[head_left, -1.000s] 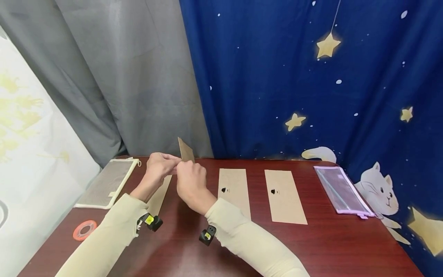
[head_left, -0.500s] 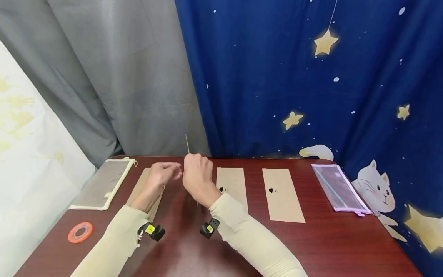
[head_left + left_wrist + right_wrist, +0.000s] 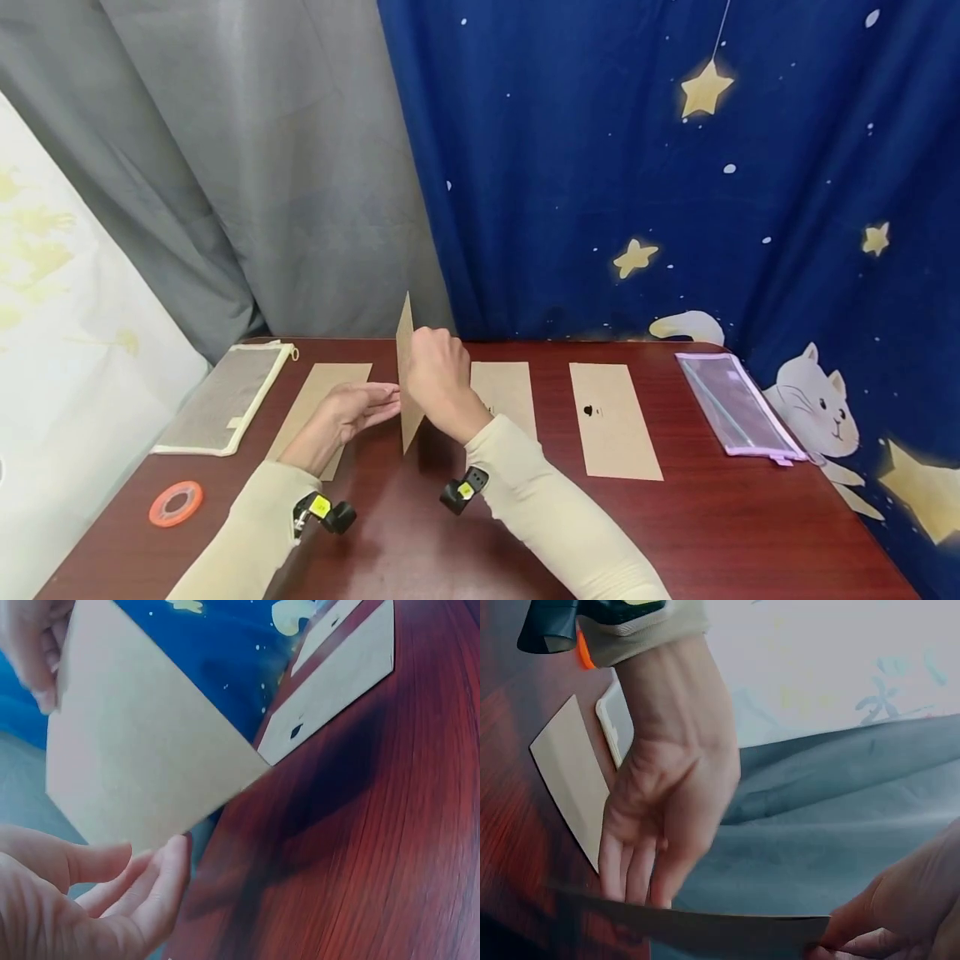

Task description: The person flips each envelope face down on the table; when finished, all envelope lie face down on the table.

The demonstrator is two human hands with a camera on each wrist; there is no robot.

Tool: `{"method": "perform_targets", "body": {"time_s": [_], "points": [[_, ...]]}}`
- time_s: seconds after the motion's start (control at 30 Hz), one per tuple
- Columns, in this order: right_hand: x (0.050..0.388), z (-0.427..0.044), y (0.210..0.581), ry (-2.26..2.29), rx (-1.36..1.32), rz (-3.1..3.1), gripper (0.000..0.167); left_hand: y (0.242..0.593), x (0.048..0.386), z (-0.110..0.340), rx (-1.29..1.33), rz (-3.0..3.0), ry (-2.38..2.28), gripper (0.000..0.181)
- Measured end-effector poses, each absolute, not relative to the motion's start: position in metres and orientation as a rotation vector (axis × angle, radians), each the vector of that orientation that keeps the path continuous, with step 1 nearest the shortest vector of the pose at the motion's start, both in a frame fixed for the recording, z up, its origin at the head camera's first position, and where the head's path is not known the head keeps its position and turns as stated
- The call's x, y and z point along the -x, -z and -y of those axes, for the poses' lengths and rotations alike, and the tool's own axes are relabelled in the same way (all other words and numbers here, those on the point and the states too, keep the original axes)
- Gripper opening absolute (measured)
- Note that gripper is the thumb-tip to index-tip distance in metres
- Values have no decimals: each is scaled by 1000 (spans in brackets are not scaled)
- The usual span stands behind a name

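A stiff, flat kraft-paper piece stands on edge in the air above the middle of the table. My right hand pinches it along its far right side; in the left wrist view its fingers curl over that edge. Palm turned up, my left hand reaches toward the paper's lower edge with fairly straight fingers. Its thumb is apart from the fingers, and the fingertips meet or nearly meet the paper. The right wrist view shows the paper almost edge-on, hiding the left fingertips.
Flat kraft pieces lie on the red-brown table: one at left, two at right with small black hat prints. A cream-edged mesh zip pouch, an orange ring and a lilac pouch lie further out.
My left hand, pinching near the right hand at first, has drawn back, lowered and turned palm up. The right hand keeps hold of the kraft-paper piece, which has turned so one face shows.
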State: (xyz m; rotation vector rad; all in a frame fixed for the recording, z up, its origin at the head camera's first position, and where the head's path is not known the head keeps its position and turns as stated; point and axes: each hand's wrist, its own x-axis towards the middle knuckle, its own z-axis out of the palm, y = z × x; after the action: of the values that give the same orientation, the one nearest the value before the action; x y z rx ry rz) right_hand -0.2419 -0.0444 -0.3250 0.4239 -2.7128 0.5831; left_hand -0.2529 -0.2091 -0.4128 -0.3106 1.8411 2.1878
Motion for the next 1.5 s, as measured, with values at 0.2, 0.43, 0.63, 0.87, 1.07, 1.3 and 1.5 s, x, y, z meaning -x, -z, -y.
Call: {"method": "perform_targets", "body": {"time_s": [0.2,0.43,0.63,0.87,1.07,1.3,1.5], "points": [[252,26,332,-939,-476,2655,30,410,250,225,343,-1899,-2245,29],[260,10,353,-1314,-436,2582,26,400,246,234,345,-2093,-2161,29],[261,3,374,-1545,-349,2525,26,395,248,235,366,-2196,-2144,27],[259,4,408,-1747,-218,2583,27,403,247,236,347,-2501,-1859,29],[257,8,430,-1577,-221,2733,18,417,246,232,249,-2788,-1576,17],[257,14,438,-1481,-227,2790,7,428,247,228,228,-2897,-1421,14],[256,19,444,-1382,-323,2806,41,430,247,225,222,-2948,-1279,12]]}}
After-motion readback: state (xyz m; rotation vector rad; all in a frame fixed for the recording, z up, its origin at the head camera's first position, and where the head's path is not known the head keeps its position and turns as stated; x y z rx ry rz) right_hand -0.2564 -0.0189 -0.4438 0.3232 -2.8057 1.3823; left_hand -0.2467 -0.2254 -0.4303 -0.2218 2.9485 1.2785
